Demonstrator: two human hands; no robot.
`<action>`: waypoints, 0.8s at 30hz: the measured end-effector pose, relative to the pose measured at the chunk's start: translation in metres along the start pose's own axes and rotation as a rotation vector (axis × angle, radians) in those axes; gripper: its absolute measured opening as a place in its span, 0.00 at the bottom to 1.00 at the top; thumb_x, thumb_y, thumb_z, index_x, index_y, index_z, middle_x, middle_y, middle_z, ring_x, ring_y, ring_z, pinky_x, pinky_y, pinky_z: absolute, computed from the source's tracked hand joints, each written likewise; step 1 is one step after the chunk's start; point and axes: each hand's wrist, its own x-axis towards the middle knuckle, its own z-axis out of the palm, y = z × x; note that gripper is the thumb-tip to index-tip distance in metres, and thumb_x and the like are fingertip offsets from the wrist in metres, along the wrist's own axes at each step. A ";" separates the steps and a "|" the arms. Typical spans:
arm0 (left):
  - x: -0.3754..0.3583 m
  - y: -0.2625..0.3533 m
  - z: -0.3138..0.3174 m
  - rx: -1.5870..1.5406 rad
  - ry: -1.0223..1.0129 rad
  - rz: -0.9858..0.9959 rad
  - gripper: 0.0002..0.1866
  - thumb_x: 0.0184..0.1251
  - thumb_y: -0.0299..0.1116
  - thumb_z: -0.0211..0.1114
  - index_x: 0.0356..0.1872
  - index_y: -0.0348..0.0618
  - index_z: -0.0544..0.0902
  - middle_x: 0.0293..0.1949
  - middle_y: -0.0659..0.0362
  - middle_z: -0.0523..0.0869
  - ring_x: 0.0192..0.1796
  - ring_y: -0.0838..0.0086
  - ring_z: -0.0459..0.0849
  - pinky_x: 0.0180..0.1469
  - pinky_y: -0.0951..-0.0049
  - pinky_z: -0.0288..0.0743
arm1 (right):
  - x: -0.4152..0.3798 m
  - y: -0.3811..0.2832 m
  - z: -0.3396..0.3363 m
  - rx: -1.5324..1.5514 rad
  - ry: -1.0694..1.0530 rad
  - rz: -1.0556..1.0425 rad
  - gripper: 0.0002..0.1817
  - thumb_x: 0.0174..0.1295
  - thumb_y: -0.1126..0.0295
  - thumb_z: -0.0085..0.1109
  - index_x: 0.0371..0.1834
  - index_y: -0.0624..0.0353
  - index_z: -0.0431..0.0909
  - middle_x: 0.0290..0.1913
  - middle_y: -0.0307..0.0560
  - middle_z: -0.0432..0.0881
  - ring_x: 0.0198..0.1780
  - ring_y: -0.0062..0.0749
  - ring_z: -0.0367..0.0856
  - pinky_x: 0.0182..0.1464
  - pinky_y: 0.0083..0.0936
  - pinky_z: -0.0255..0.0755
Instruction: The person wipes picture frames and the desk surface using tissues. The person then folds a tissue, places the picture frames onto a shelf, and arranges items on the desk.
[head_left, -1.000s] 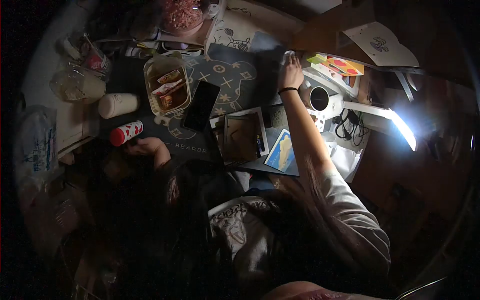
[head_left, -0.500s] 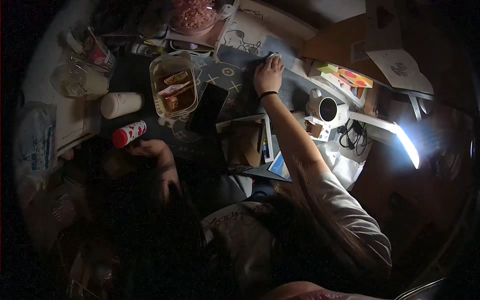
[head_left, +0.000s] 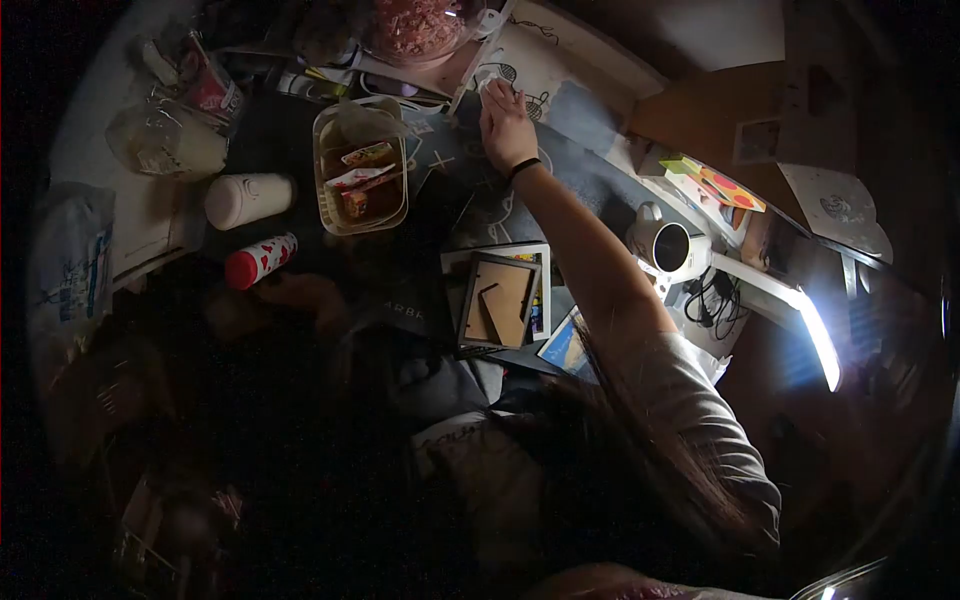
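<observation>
My right hand (head_left: 506, 122) is stretched far forward across a dark patterned desk mat (head_left: 590, 175). Its fingers press a small white cloth (head_left: 489, 80) against the mat's far edge, next to a sheet with a cartoon drawing (head_left: 535, 62). A black band circles that wrist. My left hand (head_left: 298, 296) lies in deep shadow at the near left edge of the mat, close to a red and white bottle (head_left: 257, 260). Its fingers are too dim to read.
A clear tub of snack packets (head_left: 362, 168) and a white cup on its side (head_left: 245, 199) sit left of my arm. A picture frame (head_left: 497, 303), a white mug (head_left: 668, 246), coloured cards (head_left: 722, 186) and a lit desk lamp (head_left: 815, 335) crowd the right.
My right hand has swept the white cloth from the right side of the mat leftward to its far edge. The view has shifted with it. My left hand stayed by the bottle.
</observation>
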 end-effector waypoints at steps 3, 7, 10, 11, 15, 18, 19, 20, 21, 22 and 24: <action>0.002 -0.007 -0.003 0.022 -0.001 0.007 0.24 0.67 0.46 0.46 0.53 0.34 0.68 0.50 0.44 0.71 0.51 0.56 0.73 0.52 0.60 0.68 | 0.009 0.003 0.004 0.025 -0.011 -0.096 0.19 0.55 0.73 0.50 0.51 0.66 0.72 0.56 0.53 0.71 0.62 0.45 0.64 0.64 0.44 0.57; 0.006 -0.018 -0.012 0.055 0.002 0.002 0.19 0.67 0.40 0.48 0.50 0.36 0.71 0.48 0.46 0.73 0.49 0.58 0.75 0.50 0.62 0.70 | 0.012 0.017 0.000 0.039 -0.074 -0.114 0.19 0.56 0.72 0.50 0.52 0.63 0.73 0.57 0.52 0.71 0.63 0.45 0.64 0.65 0.42 0.57; -0.010 0.001 -0.034 0.043 0.013 0.030 0.15 0.66 0.36 0.51 0.48 0.37 0.73 0.46 0.48 0.75 0.47 0.60 0.76 0.49 0.63 0.71 | 0.014 0.036 -0.009 0.008 -0.102 -0.101 0.17 0.61 0.68 0.48 0.53 0.54 0.74 0.58 0.50 0.73 0.61 0.42 0.68 0.64 0.38 0.61; -0.025 0.024 -0.045 -0.039 -0.014 0.068 0.14 0.66 0.35 0.51 0.48 0.37 0.74 0.45 0.48 0.76 0.47 0.60 0.77 0.48 0.63 0.71 | 0.015 0.042 -0.018 -0.037 -0.182 0.014 0.16 0.61 0.66 0.48 0.52 0.52 0.75 0.56 0.49 0.74 0.59 0.43 0.71 0.60 0.38 0.65; -0.095 0.181 -0.071 -0.691 -0.825 0.201 0.10 0.65 0.29 0.54 0.45 0.39 0.77 0.42 0.51 0.78 0.45 0.63 0.79 0.46 0.65 0.73 | 0.013 0.053 -0.058 -0.260 -0.247 0.087 0.14 0.60 0.64 0.48 0.47 0.52 0.76 0.49 0.42 0.79 0.48 0.42 0.78 0.45 0.34 0.75; -0.118 0.257 0.003 -0.537 -1.414 0.655 0.13 0.60 0.20 0.56 0.47 0.38 0.74 0.48 0.51 0.74 0.49 0.57 0.76 0.47 0.66 0.73 | 0.006 0.063 -0.070 -0.406 -0.237 0.167 0.12 0.59 0.66 0.48 0.43 0.51 0.77 0.42 0.45 0.81 0.41 0.44 0.81 0.40 0.35 0.77; -0.135 0.262 0.035 -0.498 -1.373 0.794 0.15 0.59 0.21 0.57 0.49 0.38 0.74 0.51 0.52 0.73 0.48 0.55 0.76 0.48 0.65 0.74 | 0.004 0.069 -0.074 -0.407 -0.233 0.170 0.12 0.59 0.66 0.48 0.43 0.51 0.77 0.42 0.45 0.81 0.41 0.44 0.81 0.40 0.35 0.77; -0.150 0.267 0.065 -0.487 -1.315 0.905 0.15 0.55 0.23 0.59 0.45 0.36 0.75 0.50 0.51 0.73 0.51 0.55 0.74 0.53 0.62 0.70 | 0.000 0.075 -0.076 -0.465 -0.269 0.223 0.10 0.59 0.65 0.48 0.39 0.50 0.77 0.39 0.46 0.82 0.39 0.45 0.81 0.37 0.37 0.77; -0.159 0.270 0.088 -0.475 -1.255 1.016 0.14 0.52 0.25 0.60 0.42 0.35 0.75 0.49 0.50 0.74 0.53 0.55 0.73 0.58 0.59 0.66 | -0.003 0.079 -0.078 -0.522 -0.304 0.278 0.08 0.58 0.63 0.48 0.36 0.48 0.78 0.37 0.47 0.82 0.36 0.46 0.82 0.34 0.38 0.77; -0.162 0.273 0.106 -0.479 -1.257 1.022 0.14 0.52 0.25 0.60 0.42 0.35 0.75 0.49 0.50 0.74 0.53 0.55 0.73 0.58 0.59 0.66 | -0.002 0.077 -0.083 -0.523 -0.299 0.284 0.08 0.58 0.63 0.48 0.36 0.48 0.78 0.37 0.47 0.82 0.36 0.46 0.82 0.34 0.38 0.77; -0.168 0.276 0.128 -0.212 -1.110 1.226 0.16 0.50 0.29 0.62 0.41 0.36 0.76 0.50 0.50 0.74 0.56 0.57 0.71 0.63 0.55 0.60 | -0.001 0.072 -0.097 -0.548 -0.306 0.285 0.07 0.57 0.68 0.48 0.30 0.53 0.78 0.30 0.53 0.82 0.34 0.47 0.82 0.32 0.40 0.77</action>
